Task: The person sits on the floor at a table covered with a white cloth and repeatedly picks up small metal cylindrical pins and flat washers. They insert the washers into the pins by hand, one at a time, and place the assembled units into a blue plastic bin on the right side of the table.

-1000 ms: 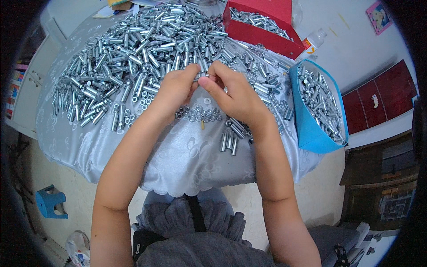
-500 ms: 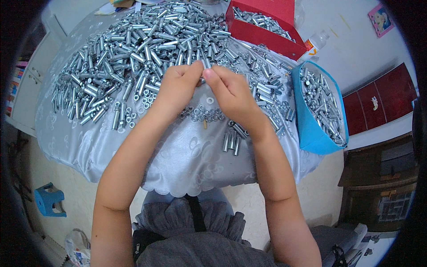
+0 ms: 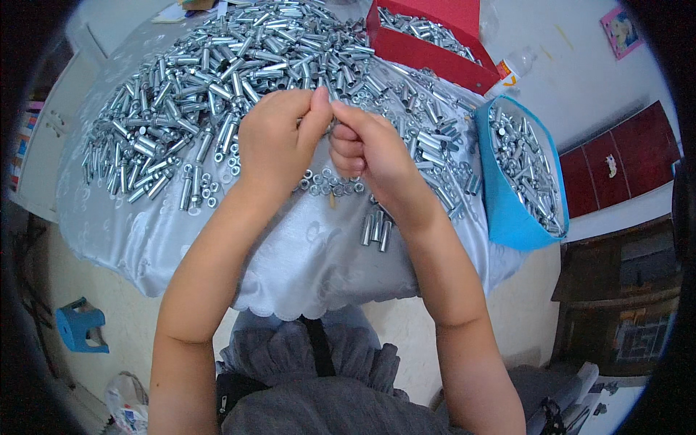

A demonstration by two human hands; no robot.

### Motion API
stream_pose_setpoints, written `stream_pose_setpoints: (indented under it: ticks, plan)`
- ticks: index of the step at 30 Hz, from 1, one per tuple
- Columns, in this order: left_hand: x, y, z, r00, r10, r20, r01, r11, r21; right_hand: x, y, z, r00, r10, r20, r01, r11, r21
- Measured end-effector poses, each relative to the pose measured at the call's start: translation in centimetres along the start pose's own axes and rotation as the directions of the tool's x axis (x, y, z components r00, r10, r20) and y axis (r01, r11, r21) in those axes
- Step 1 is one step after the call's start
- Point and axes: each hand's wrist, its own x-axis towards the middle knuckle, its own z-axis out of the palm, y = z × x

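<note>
Both hands had drifted a bit further up the table compared with half a second earlier, and ended up right at the near edge of the big heap of silver metal sleeves. The left hand and the right hand were pressed together fingertip to fingertip, both curled in and pinching some small metal part between them. Honestly it was too hidden by the fingers to say exactly what the piece was.

Just under the hands a scatter of small nuts lay on the shiny grey tablecloth. A few finished-looking sleeves sat side by side near the right wrist, just apart from the nuts. More loose nuts were off by the left forearm, at the foot of the heap.

Over to the right, a blue bin tilted at the table edge was full of the same silver parts, well apart from the hands. A red box at the far side held more of them, with a plastic bottle just beside it. Down on the floor to the left was a little blue stool.
</note>
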Motion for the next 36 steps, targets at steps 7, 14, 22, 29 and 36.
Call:
stream_pose_setpoints:
  ticks: [7, 14, 22, 29, 36]
  plan:
    - [0.2, 0.4, -0.4, 0.883, -0.266, 0.386, 0.374, 0.896, -0.24, 0.1, -1.7, -1.8, 0.916, -0.277, -0.291, 0.271, 0.961, -0.061]
    - [0.1, 1.0, -1.0, 0.45, 0.057, 0.891, 0.365, 0.899, -0.243, 0.2, -2.3, -2.9, 0.863, -0.332, -0.381, 0.372, 0.928, 0.034]
    - [2.3, -3.1, -0.9, 0.755, -0.632, 0.177, 0.479, 0.346, -0.807, 0.2, -2.2, -2.8, 0.875, -0.333, -0.351, 0.366, 0.93, 0.03]
    - [1.9, -2.6, -0.5, 0.668, -0.744, 0.018, 0.542, 0.47, -0.697, 0.0, -2.6, -3.6, 0.856, -0.348, -0.381, 0.407, 0.91, 0.083]
    - [-0.1, -1.5, 1.1, 0.949, -0.134, 0.284, 0.203, 0.952, -0.228, 0.0, -2.9, -4.4, 0.847, -0.351, -0.4, 0.423, 0.9, 0.106]
